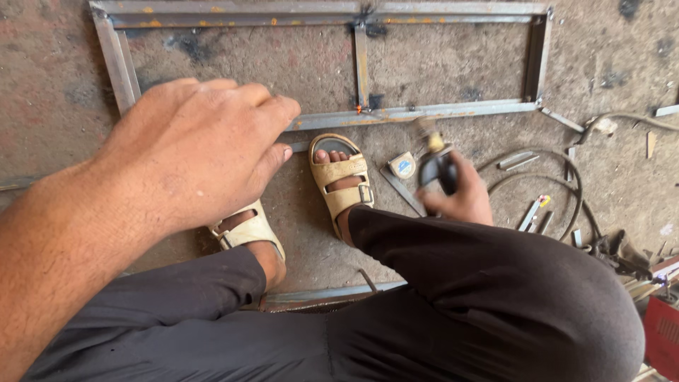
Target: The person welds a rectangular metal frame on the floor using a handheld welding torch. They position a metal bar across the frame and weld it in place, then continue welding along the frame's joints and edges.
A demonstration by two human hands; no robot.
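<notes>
Two bare hands in view, person squatting over a concrete floor (438, 64). Left hand (198, 152) is raised near the camera, palm down, fingers loosely curled and released, gripping nothing; its fingertips hang over the near rail of a welded steel frame (361, 67), contact can't be confirmed. Right hand (460, 191) is clenched around a dark-handled tool (435, 166), blurred, so its kind can't be told; it sits just beside the right knee, over the floor near the frame's lower rail. Frame lies flat on the floor: rectangular angle-iron outline with one upright cross bar in the middle, dark weld marks at the joints. Right foot in a tan sandal (343, 180) is planted just below the lower rail. Small tape measure (403, 165) lies beside the sandal. Grey cable (559, 177) loops on the floor to the right, loose metal offcuts near it.
</notes>
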